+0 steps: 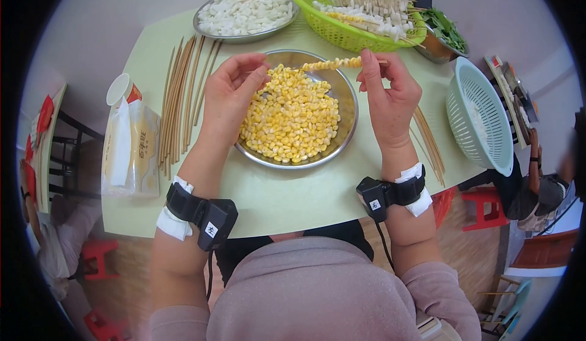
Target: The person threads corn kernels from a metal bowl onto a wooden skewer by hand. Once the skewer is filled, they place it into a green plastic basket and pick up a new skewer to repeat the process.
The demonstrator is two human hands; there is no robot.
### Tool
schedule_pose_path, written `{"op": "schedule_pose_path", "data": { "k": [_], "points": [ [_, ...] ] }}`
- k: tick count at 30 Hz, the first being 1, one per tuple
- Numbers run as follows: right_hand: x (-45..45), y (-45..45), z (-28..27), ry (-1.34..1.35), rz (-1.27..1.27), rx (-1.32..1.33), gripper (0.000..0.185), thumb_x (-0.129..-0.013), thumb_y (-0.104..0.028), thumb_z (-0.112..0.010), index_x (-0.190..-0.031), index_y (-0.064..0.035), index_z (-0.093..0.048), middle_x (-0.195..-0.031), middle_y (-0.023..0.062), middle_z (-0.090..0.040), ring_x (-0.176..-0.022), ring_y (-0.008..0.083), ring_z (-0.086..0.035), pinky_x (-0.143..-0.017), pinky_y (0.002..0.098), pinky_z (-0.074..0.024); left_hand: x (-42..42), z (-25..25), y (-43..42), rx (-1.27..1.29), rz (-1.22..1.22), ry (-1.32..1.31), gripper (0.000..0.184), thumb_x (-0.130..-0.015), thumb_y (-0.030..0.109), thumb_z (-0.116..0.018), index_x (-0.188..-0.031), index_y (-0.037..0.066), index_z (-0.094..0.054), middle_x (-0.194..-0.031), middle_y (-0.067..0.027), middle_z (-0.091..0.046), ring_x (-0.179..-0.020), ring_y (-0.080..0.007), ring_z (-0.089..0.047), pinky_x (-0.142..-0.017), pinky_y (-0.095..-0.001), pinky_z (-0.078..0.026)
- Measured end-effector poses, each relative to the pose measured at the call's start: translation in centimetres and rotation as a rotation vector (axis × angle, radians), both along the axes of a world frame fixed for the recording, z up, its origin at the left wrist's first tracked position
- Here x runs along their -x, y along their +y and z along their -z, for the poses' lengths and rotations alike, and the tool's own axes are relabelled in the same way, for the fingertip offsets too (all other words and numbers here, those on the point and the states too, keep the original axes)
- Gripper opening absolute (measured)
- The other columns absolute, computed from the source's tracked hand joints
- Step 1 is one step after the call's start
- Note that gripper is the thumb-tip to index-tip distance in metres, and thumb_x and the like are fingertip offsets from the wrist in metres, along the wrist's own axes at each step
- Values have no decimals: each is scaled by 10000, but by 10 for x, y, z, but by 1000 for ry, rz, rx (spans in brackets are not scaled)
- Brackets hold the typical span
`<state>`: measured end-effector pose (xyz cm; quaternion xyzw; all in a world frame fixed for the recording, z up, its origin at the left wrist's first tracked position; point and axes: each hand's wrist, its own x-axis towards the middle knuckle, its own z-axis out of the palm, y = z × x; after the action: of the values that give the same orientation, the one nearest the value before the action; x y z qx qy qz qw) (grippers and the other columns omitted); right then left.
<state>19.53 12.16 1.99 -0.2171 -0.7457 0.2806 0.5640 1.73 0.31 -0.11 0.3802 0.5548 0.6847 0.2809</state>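
My right hand (390, 88) pinches a wooden skewer near its right end, with thumb and fingers closed on it. Yellow corn kernels (332, 64) are threaded in a row along that skewer, which lies nearly level above a steel bowl (349, 118). At the skewer's left end, my left hand (237, 88) has its thumb and fingertips pinched together; what sits between them is too small to make out. Loose corn kernels (292, 118) fill much of the bowl beneath both hands.
Bare skewers (178, 106) lie left of the bowl, more (430, 146) at right. Behind are a plate of white pieces (245, 13), a green basket (329, 31) of filled skewers and a bowl of greens (444, 30). A tissue pack (134, 149) and pale blue basket (482, 118) flank them.
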Motion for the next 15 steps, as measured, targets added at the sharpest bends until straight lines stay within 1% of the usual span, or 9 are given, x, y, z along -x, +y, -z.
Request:
{"op": "schedule_pose_path", "data": {
  "k": [5, 9, 15],
  "points": [
    [1, 3, 2, -8, 1, -42, 136, -829, -114, -607, -761, -1, -575, -600, 19, -548, -510, 56, -476, -481, 198, -383, -1, -2, -1, 5, 6, 16, 270, -839, 116, -574, -1083, 6, -540, -991, -90, -598, -866, -127, -573, -779, -242, -451],
    [0, 0, -1, 25, 12, -15, 135, -828, -116, -609, -761, -4, -576, -598, 22, -543, -505, 58, -471, -478, 202, -381, -1, -1, 0, 6, 10, 16, 264, -838, 113, -576, -1078, 9, -543, -984, -86, -600, -866, -127, -573, -779, -240, -452],
    [-1, 3, 1, -6, 8, -41, 131, -827, -118, -611, -767, -5, -579, -607, 23, -542, -517, 58, -474, -484, 199, -381, -2, -1, 1, 20, 13, 21, 251, -838, 113, -577, -1066, 11, -549, -973, -82, -605, -857, -121, -574, -772, -233, -452]
  ]
}}
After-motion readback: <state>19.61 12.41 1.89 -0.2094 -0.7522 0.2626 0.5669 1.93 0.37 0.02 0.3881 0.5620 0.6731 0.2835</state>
